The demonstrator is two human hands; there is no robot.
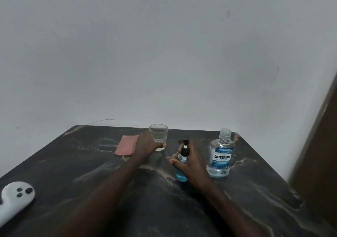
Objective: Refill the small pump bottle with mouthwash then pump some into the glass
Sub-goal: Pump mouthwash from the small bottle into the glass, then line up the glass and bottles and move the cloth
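A clear glass point(158, 133) stands near the table's far edge, and my left hand point(146, 144) is wrapped around its lower part. Just right of it stands the small pump bottle point(182, 165), holding blue liquid under a black pump head. My right hand point(189, 161) grips its body from the right side. The large mouthwash bottle point(221, 155), clear with a blue label and its cap on, stands upright further right, apart from both hands. It looks nearly drained, with a little liquid at the bottom.
A folded pink cloth point(126, 145) lies left of the glass. A white handheld controller point(15, 199) rests at the table's left edge. The dark marble-patterned table point(255, 191) meets a white wall; a brown panel point(321, 154) stands at right.
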